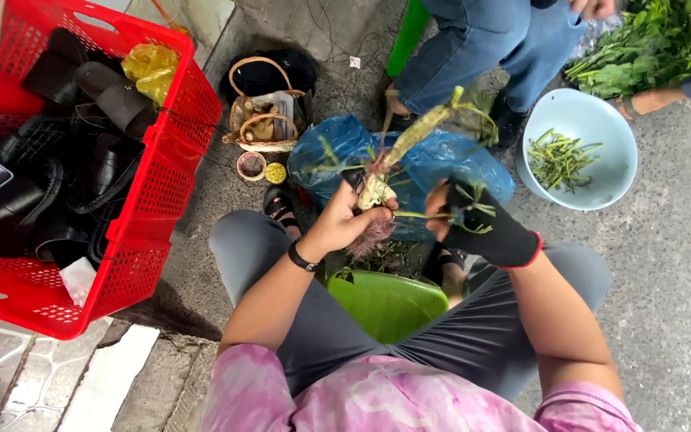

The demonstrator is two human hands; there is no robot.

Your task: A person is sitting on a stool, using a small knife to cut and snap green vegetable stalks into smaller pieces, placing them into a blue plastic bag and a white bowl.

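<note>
Even, soft daylight throughout, bright without harsh glare. Only faint, diffuse shadows: a dark patch on the ground under the red basket, well left of the left hand, and dimness between the knees just below both hands. Motion blur on the plant stalk rising from the grip and on the thin sprigs beside the gloved right hand. Wide-angle bending at the edges, stretching the basket and the pale blue bowl far right. Slight softness overall.

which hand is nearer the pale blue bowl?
Right. The right hand, in a black glove, is beside the bowl, toward its lower left. The left hand grips the plant stalk farther left.
</note>
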